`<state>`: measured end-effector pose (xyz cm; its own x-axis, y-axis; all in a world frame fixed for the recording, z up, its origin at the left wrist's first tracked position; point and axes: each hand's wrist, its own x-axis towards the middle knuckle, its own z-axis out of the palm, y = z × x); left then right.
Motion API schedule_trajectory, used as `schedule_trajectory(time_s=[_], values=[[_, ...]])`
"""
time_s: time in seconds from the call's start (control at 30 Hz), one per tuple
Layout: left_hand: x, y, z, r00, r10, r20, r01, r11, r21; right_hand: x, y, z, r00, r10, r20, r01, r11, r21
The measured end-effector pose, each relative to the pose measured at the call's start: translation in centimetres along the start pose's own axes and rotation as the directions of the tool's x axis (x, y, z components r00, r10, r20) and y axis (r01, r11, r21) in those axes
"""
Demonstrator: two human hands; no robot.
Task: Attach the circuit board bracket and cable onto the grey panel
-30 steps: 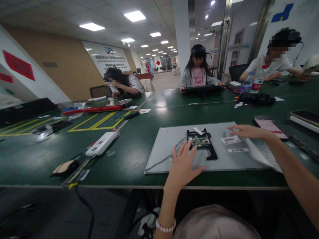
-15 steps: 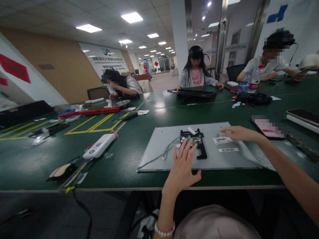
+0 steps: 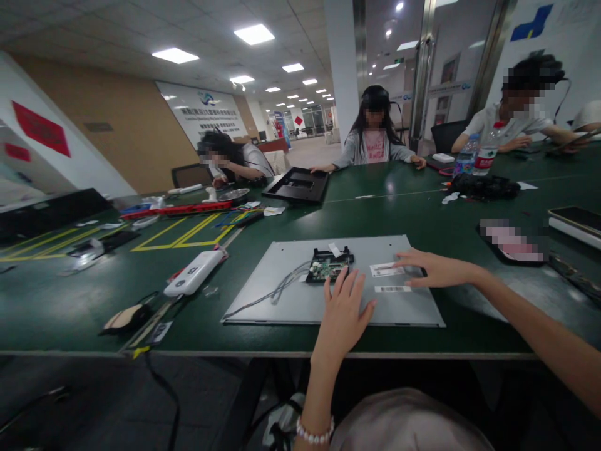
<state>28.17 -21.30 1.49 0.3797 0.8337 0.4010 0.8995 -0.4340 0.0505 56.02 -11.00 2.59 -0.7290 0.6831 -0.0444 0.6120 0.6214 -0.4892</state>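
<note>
A flat silver metal panel (image 3: 277, 263), like the back of a display, lies on the green table before me. On it sit a green circuit board (image 3: 323, 268) in a black bracket (image 3: 348, 254), and grey cables (image 3: 282, 291) trailing to the near left corner. My left hand (image 3: 342, 310) is over the panel's near edge, fingers spread, fingertips by the board; part of the bracket is hidden behind them. My right hand (image 3: 436, 269) reaches over the panel's right side, fingers apart, near two white labels (image 3: 385, 269). Whether its fingertips press on the metal I cannot tell.
To the left lie a white power bank (image 3: 193, 274) and a computer mouse (image 3: 126, 319). A phone (image 3: 511, 241) and bottles (image 3: 486, 150) are at the right. Across the table, a co-worker's hand touches a black frame (image 3: 300, 186). The table's front edge (image 3: 211, 354) is close.
The silver panel has slid left under my hands, with the board and cables on it. Across the table, the black frame has moved left and turned.
</note>
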Motion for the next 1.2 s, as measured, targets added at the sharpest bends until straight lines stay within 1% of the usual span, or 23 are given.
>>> schedule_trajectory(time_s=[0.07,0.2,0.33,0.43,0.6,0.8,1.07,1.2], values=[[0.0,0.0,0.0,1.000,-0.004,0.004,0.004,1.000,0.008,0.3,-0.6,0.5,1.000,0.002,0.029,-0.002,1.000,-0.005],[0.0,0.1,0.0,1.000,-0.027,0.005,0.027,1.000,0.004,1.0,-1.5,1.8,0.999,0.005,0.038,-0.003,0.998,-0.055],[0.0,0.1,0.0,0.999,-0.031,0.014,0.032,0.999,-0.010,1.8,-2.3,3.2,1.000,0.015,0.018,-0.012,0.988,-0.151],[-0.1,0.1,0.1,1.000,-0.029,0.009,0.029,1.000,-0.007,2.3,-2.9,3.9,1.000,0.012,-0.005,-0.013,0.982,-0.191],[0.0,0.2,0.2,1.000,-0.025,-0.003,0.025,1.000,-0.011,3.6,-3.4,4.3,1.000,-0.009,-0.004,0.008,0.976,-0.217],[0.1,0.2,0.0,0.999,-0.038,0.005,0.038,0.999,-0.020,5.7,-3.9,4.8,0.998,-0.069,-0.012,0.064,0.968,-0.244],[-0.1,0.0,0.5,0.998,-0.048,0.040,0.050,0.998,-0.042,7.4,-5.3,5.1,0.998,-0.065,-0.001,0.063,0.969,-0.240],[-0.1,0.1,0.5,0.997,-0.057,0.047,0.060,0.997,-0.056,8.1,-5.7,5.3,0.998,-0.058,-0.001,0.056,0.974,-0.221]])
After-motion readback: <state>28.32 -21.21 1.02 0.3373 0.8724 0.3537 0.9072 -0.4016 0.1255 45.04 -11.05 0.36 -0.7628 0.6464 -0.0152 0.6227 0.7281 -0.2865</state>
